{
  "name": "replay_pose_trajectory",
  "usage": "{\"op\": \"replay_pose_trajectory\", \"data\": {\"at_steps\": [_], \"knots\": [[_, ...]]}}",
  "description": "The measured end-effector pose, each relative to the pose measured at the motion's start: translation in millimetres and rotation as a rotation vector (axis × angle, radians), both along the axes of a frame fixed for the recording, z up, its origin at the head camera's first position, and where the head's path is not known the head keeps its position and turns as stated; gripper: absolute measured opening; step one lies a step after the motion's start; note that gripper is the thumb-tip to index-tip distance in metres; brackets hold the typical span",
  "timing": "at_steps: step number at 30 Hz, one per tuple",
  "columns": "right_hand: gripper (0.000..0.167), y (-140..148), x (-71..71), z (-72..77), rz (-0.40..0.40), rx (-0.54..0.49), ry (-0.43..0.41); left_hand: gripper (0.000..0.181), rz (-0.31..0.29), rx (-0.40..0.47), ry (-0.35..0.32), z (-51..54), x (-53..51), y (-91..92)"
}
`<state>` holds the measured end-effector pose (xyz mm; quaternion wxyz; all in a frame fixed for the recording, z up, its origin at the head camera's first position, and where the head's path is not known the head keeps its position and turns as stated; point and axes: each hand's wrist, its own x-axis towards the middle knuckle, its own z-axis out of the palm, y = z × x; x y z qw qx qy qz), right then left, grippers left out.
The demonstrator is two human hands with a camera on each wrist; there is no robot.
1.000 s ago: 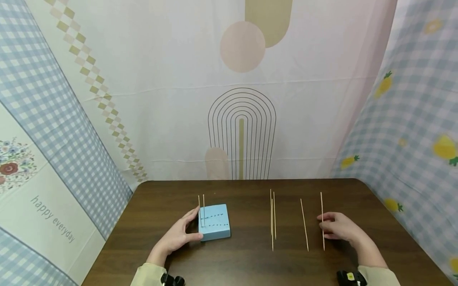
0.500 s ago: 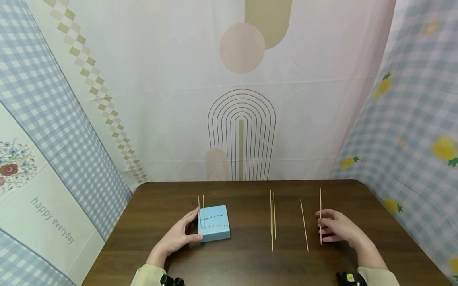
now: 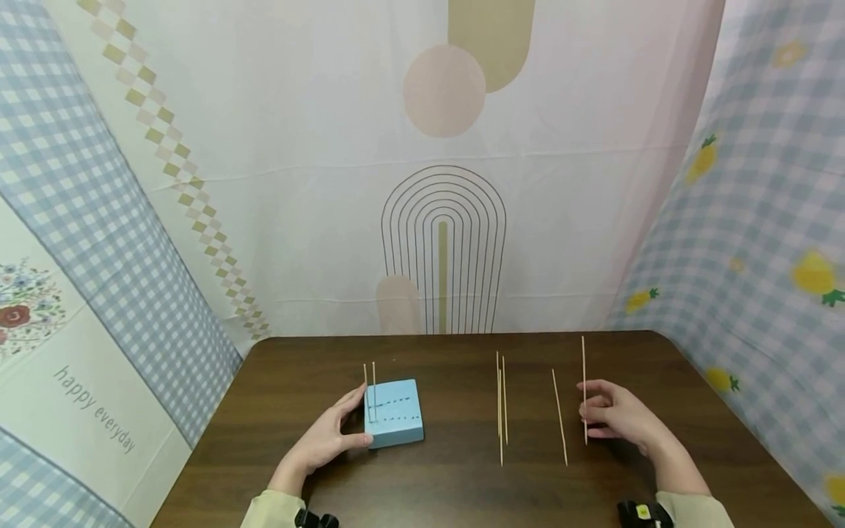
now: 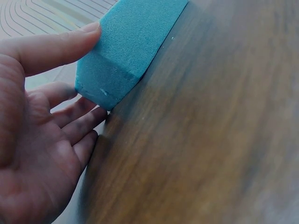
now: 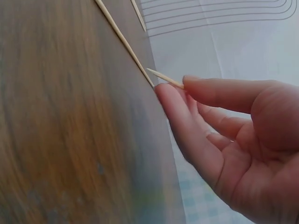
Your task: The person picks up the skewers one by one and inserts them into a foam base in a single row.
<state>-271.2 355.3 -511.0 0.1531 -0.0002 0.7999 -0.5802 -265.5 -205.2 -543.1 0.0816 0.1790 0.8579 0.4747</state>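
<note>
We see the blue block (image 3: pixel 399 411) on the left part of the table (image 3: pixel 455 477), apart from the far edge; the left hand (image 3: pixel 323 440) grips its left side, thumb and fingers spread apart. The right hand (image 3: pixel 620 415) pinches the held stick (image 3: pixel 584 359) between thumb and fingertips. Bare wood separates the block from three loose sticks (image 3: pixel 501 440); a single stick (image 3: pixel 560 416) lies nearer the right hand. The left wrist view crops the block; the right shows only the held stick's pointed end. We cannot tell how deep the two upright sticks (image 3: pixel 374 389) sit.
</note>
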Motion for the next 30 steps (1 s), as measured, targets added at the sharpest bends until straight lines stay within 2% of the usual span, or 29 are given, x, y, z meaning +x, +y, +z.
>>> {"op": "replay_pose_trajectory", "data": {"at_steps": [3, 12, 17, 23, 30], "knots": [[0.063, -2.7, -1.0, 0.6, 0.006, -0.005, 0.040, 0.102, 0.002, 0.008, -0.006, 1.4, 0.3, 0.7], [0.052, -14.6, 1.1, 3.0, -0.003, -0.012, 0.083, 0.102, 0.007, 0.007, 0.000, 0.3, -2.3, -0.4], [0.047, -26.4, -1.0, 3.7, -0.031, -0.028, 0.139, 0.102, 0.014, 0.008, -0.010, 0.5, -1.7, -0.4], [0.044, -50.0, -3.0, 9.6, -0.052, -0.115, 0.194, 0.102, 0.035, 0.020, -0.016, 0.9, -0.9, -0.2], [0.044, -86.3, 3.5, 17.5, -0.015, -0.261, 0.202, 0.102, 0.027, 0.006, -0.007, -0.7, -1.5, 1.2]]}}
